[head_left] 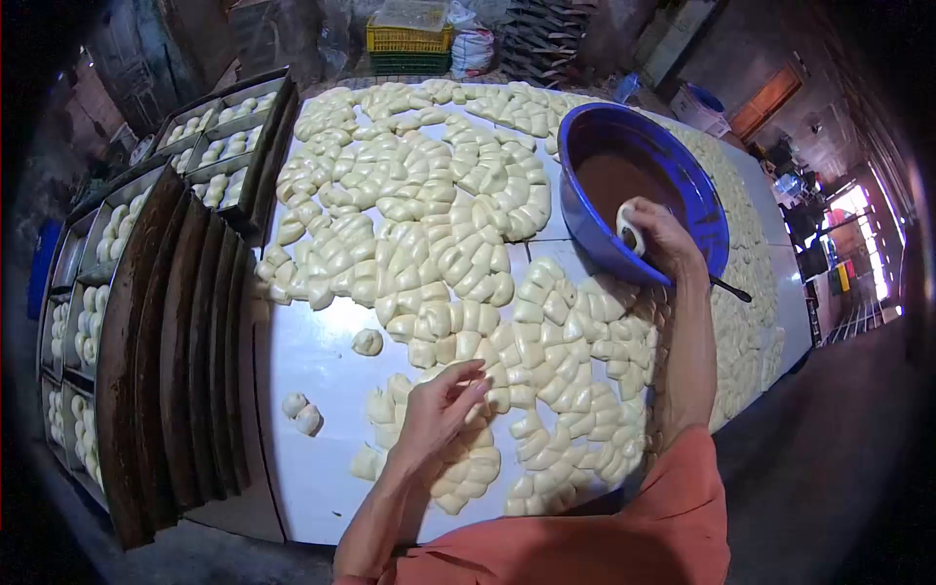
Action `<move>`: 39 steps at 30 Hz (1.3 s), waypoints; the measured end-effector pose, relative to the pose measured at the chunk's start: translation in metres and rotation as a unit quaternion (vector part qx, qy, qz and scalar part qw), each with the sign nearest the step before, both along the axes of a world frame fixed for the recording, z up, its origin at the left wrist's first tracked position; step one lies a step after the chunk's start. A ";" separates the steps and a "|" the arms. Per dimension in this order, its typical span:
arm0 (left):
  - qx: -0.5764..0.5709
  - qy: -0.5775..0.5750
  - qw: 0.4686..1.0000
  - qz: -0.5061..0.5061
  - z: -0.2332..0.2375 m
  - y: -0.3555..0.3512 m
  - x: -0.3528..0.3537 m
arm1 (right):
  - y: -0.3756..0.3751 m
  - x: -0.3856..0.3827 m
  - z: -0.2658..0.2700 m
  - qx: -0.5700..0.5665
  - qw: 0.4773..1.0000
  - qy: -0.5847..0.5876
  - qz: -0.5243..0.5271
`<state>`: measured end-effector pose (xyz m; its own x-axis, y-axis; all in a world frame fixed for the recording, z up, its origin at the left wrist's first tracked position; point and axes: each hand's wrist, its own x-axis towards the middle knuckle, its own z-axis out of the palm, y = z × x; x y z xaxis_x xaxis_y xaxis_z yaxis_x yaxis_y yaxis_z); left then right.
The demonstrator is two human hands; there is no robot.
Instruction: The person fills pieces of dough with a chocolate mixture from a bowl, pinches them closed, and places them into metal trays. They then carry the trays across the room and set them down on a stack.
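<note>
My right hand (665, 239) is closed around a piece of dough (625, 226) with a dark brown spot on it, at the near rim of a blue tub (710, 219). Brown filling (624, 180) lies inside the tub. A dark handle (731, 290) sticks out beside my wrist. Over the many pale dough pieces (409, 249) on the white table, my left hand (444, 408) hovers with fingers bent and slightly apart, holding nothing I can see. Left of it sit a single round dough ball (367, 342) and two touching dough balls (302, 413).
Metal trays (93, 336) with rows of dough balls stand along the left, beside a row of dark upright trays (175, 361). More trays (229, 146) are at the back left. A yellow crate (409, 39) and a white sack (473, 49) stand behind the table.
</note>
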<state>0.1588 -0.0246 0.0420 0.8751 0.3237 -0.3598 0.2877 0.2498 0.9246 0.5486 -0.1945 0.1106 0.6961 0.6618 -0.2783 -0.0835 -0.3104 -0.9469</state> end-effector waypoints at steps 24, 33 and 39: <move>-0.110 -0.113 0.894 0.420 -0.025 0.052 -0.100 | 0.171 -0.369 -0.085 0.160 0.919 -0.304 0.191; -0.168 -0.097 0.903 0.384 -0.007 0.081 -0.125 | 0.168 -0.375 -0.067 0.105 0.960 -0.008 0.260; -0.107 -0.086 0.928 0.346 0.000 0.072 -0.137 | 0.168 -0.370 -0.092 0.218 0.903 -0.208 0.307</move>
